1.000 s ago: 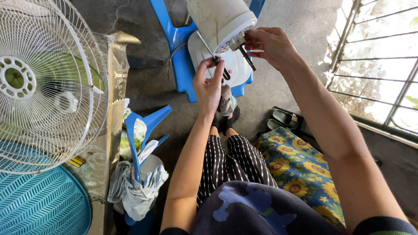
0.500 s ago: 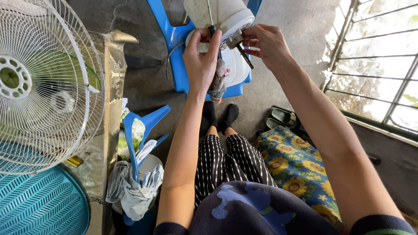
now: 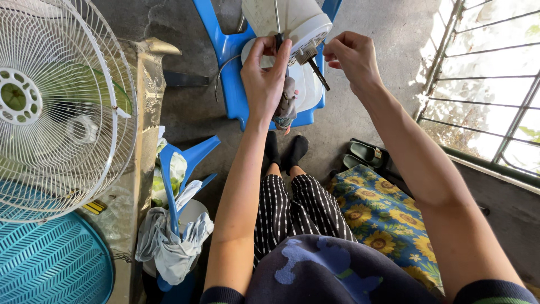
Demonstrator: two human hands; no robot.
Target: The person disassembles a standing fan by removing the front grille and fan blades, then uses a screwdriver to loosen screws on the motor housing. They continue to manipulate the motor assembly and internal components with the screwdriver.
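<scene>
The white fan motor housing [image 3: 292, 19] runs off the top edge — the left hand [image 3: 264, 79] hides its near side.

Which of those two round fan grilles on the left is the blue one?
The lower grille, in the bottom left corner, is the turquoise-blue one, with flat plastic slats. The white wire grille above it is larger and partly overlaps it.

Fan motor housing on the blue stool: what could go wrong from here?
1. The white motor housing sits tilted at the edge of the blue stool; neither hand clearly steadies its body, so a push from the screwdriver could tip it off.
2. The left hand grips both the screwdriver and a rag, so the tool may slip.
3. The right hand pinches something too small to see; if dropped, it might be hard to find on the concrete floor.
</scene>
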